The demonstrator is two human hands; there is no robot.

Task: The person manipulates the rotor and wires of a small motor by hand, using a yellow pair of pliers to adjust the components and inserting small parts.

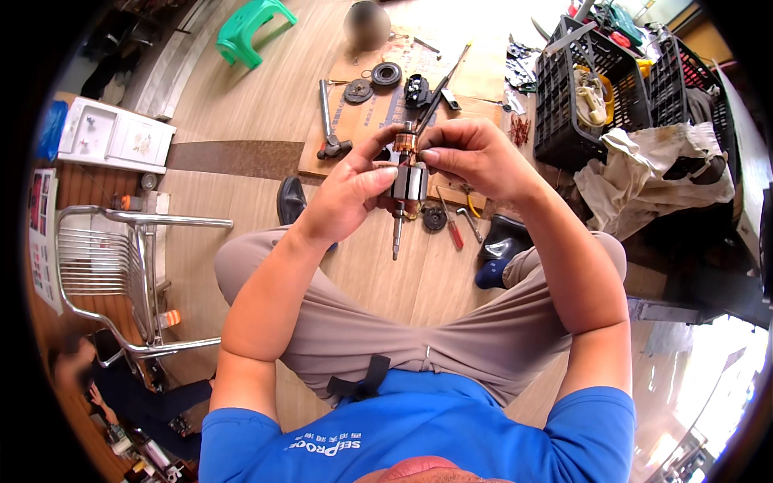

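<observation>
Over the floor in front of me, a motor armature (411, 183) is held nearly upright. A copper commutator ring is near its top, and a thin steel shaft points down toward me. My left hand (348, 195) is closed around the left side of its dark core, thumb across the front. From the right, my right hand (481, 159) pinches with thumb and forefinger at the armature's edge, just below the copper ring. Whether a wire is also between those fingertips is too small to tell. The core partly hides my left fingers.
Beyond my hands lies a cardboard sheet (475, 79) with a hammer (328, 121), a black ring-shaped part (386, 75) and loose parts. A red-handled screwdriver (456, 233) lies near my feet. Black crates (555, 121) stand right, a metal chair (97, 249) left. Another person (153, 410) is lower left.
</observation>
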